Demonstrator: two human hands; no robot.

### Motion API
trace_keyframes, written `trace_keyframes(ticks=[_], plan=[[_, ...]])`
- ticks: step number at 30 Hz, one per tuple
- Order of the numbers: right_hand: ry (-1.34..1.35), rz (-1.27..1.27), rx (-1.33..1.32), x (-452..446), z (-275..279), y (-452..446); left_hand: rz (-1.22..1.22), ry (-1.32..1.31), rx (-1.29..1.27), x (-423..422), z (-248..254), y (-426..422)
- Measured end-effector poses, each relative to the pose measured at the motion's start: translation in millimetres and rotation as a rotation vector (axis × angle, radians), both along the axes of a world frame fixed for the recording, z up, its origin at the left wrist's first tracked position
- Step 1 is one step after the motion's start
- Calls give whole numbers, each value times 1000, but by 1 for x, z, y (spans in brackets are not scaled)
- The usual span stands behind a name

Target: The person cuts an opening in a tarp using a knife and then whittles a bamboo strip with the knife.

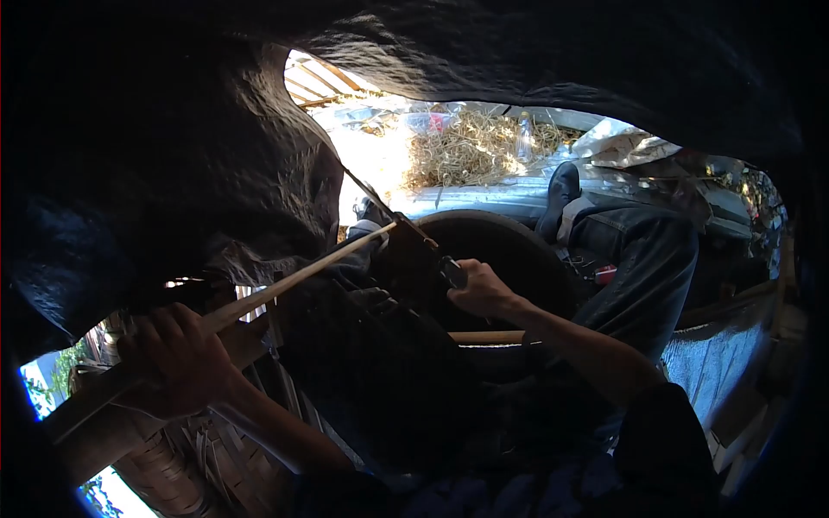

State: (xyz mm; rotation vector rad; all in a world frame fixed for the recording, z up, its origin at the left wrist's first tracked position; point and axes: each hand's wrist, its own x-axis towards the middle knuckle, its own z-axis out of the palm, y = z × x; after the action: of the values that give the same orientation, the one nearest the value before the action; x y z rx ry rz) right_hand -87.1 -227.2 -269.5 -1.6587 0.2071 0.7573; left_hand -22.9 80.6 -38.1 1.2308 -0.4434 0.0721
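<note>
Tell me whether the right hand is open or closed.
Closed: the right hand has its fingers curled around a dark handle.

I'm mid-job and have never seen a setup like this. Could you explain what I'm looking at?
There is no machine here: these are a person's own bare hands. The single picture comes from a camera on their head, looking forward and down.

The left hand grips a pale stick. The right hand holds a dark-handled tool, whose thin length crosses the stick's far end; it is too dim to tell whether they touch.

Beyond the shoe lies a straw-like heap, with a clear bottle at its right. A dark sheet fills the top of the view.
</note>
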Motion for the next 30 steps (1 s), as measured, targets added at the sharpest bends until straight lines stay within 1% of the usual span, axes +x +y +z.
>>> trace_keyframes(ticks=[1, 2, 6, 7, 9, 10, 11, 12, 13, 15, 16, 18, 19, 21, 22, 24, 25, 27, 28, 30], plan=[[-9, -16, 10, 6, 8, -3, 16, 14, 1, -8, -1, 4], [-140, -33, -15, 6, 4, -3, 143, -31, 169, -11, -2, 5], [-79, 50, -62, 0, -5, -4, 614, -210, 838, -13, -2, 4], [-54, 32, -47, -7, -16, 0, 612, -210, 834, -11, 0, 4], [-34, 12, -36, -6, -24, 0, -96, 86, -211, -5, 10, 5], [-18, -14, -27, -4, -20, -2, -92, 90, -212, -3, 12, -11], [2, -34, -14, -1, -15, -3, 30, 70, -171, -2, 10, -39], [-38, -60, -19, 5, -10, -6, 154, 50, -129, 1, 8, -54], [-23, -40, -33, 13, -4, -11, 163, 50, -125, 8, 7, -46], [-34, -78, -69, 21, 8, -21, -402, -81, 109, 23, 3, -27], [-33, -82, -72, 22, 13, -24, -407, -80, 106, 15, 8, -27], [4, -143, -78, 24, 22, -29, 349, -9, 4, -10, 29, -26], [3, -142, -75, 25, 25, -31, 350, -11, 7, -6, 36, -45], [146, -96, -69, 27, 30, -33, 1165, -66, 160, 0, 40, -85], [143, -94, -60, 27, 30, -31, 1166, -75, 166, 0, 40, -76], [134, -52, -70, 22, 28, -28, -18, 89, 2, 3, 35, -55], [132, -58, -70, 20, 27, -27, -24, 87, 2, 2, 35, -53], [-32, 4, -87, 11, 20, -21, 57, 80, 16, 2, 34, -53], [-139, -65, -63, 3, 12, -15, 57, 82, 16, 6, 31, -64], [-104, -27, -44, -5, 5, -11, 380, -93, 152, 13, 22, -88]])
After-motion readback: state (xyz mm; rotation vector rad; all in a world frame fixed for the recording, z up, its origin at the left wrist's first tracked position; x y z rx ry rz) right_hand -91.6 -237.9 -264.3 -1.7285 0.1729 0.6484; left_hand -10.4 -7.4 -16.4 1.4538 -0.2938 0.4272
